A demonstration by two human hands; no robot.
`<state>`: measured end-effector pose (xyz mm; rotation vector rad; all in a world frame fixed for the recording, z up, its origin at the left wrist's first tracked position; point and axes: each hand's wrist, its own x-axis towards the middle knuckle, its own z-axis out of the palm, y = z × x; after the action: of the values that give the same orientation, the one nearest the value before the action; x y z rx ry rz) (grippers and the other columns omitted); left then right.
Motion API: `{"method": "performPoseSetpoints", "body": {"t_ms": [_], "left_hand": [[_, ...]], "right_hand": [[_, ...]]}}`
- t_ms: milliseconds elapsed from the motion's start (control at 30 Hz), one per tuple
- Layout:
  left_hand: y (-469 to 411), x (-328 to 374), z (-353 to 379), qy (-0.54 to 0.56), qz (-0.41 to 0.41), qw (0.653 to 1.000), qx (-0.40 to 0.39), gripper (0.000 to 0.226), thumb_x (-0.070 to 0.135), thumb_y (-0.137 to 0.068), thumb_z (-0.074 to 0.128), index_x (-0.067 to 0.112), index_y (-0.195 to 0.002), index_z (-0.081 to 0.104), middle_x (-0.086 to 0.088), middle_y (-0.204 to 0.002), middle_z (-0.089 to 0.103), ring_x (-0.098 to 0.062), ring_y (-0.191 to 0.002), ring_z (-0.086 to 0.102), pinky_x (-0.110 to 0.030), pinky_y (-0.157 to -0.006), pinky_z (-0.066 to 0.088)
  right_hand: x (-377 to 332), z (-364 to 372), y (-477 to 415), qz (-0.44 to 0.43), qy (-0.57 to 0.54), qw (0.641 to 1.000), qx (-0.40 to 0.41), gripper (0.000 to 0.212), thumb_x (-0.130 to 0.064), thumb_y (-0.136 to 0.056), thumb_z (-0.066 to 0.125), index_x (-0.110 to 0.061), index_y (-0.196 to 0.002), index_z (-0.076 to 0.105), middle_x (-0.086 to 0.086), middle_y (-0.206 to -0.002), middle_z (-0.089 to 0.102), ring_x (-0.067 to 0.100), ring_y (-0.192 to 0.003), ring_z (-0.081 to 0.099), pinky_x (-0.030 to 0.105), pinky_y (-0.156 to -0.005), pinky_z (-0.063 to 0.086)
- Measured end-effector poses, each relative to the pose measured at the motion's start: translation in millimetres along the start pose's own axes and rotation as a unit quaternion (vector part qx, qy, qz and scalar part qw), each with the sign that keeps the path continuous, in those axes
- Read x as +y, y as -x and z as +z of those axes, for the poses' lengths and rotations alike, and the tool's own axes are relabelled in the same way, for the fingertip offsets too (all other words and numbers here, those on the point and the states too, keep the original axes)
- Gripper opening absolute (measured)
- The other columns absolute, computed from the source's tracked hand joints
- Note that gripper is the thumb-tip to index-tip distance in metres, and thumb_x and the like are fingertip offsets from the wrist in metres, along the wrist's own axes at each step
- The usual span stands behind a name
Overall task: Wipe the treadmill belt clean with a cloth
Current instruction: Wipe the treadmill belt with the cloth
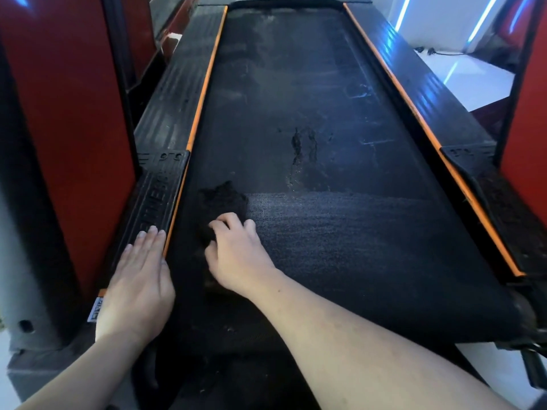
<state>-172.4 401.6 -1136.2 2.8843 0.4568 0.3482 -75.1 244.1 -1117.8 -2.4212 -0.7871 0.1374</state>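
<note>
Closest to the camera, both bare forearms reach in from the bottom edge. The left hand (139, 273) lies flat on the left side rail (157, 196) with its fingers straight and together. Its grip is open and holds nothing, and the fingertips sit right by the orange edge strip (204, 84).

Just beside it, the right hand (236, 250) is down on the treadmill belt (340, 291) near its left edge. Its grip is closed on the cloth (222, 199), fingers curled into it. The cloth is dark and crumpled, almost the same colour as the belt. It lies on the belt, bunched out past the knuckles on the far side of the hand.

Running right from the cloth there's a lighter greyish band (355, 208) across the belt. A bit further up, mid-belt, are some dark smeared marks (302, 146), and the far part of the belt looks dusty and scuffed.

Around it, a grey post (17, 276) and a red upright (65, 113) crowd the left side. The right side rail (473, 161) has its own orange strip, and another red upright (527, 113) stands at the right edge. Way back on the right there's a white floor (473, 81) with a cable (435, 51) and blue light strips (479, 22).
</note>
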Motion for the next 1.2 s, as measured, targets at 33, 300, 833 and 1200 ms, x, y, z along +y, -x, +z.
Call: {"method": "performPoseSetpoints", "body": {"t_ms": [33,300,833,1200], "left_hand": [[0,1,-1,0.003,-0.003,1.0,-0.003,0.059,0.023,-0.095,0.026,0.003,-0.15,0.033,-0.006,-0.159,0.028,-0.015,-0.149,0.02,-0.026,-0.122,0.003],[0,4,-3,0.024,-0.019,0.999,-0.017,0.053,0.006,-0.099,0.041,0.005,-0.151,0.032,-0.003,-0.161,0.025,-0.011,-0.149,0.015,-0.025,-0.122,0.001],[2,3,-2,0.023,-0.03,0.999,-0.004,0.051,0.01,-0.099,0.039,0.005,-0.15,0.035,-0.005,-0.16,0.029,-0.014,-0.149,0.019,-0.029,-0.123,0.005],[0,28,-4,-0.063,0.017,0.997,0.028,0.053,0.02,-0.093,0.034,-0.008,-0.136,0.049,-0.031,-0.142,0.045,-0.047,-0.133,0.04,-0.055,-0.111,0.033]], "right_hand": [[7,-5,4,0.005,-0.002,1.0,0.003,0.047,-0.029,-0.099,0.046,-0.011,-0.142,0.046,0.0,-0.141,0.038,0.029,-0.109,0.038,0.043,-0.1,0.044],[95,-75,42,0.094,0.028,0.995,0.034,0.046,-0.033,-0.101,0.045,-0.018,-0.144,0.046,-0.007,-0.144,0.039,0.02,-0.122,0.039,0.036,-0.102,0.044],[248,-209,131,0.299,0.192,0.934,0.041,0.043,-0.023,-0.098,0.049,-0.016,-0.141,0.05,0.004,-0.145,0.043,0.044,-0.114,0.044,0.047,-0.105,0.036],[235,-212,121,0.305,0.149,0.94,0.043,0.04,-0.025,-0.096,0.056,-0.016,-0.135,0.052,0.005,-0.141,0.043,0.038,-0.126,0.039,0.047,-0.106,0.037]]}}
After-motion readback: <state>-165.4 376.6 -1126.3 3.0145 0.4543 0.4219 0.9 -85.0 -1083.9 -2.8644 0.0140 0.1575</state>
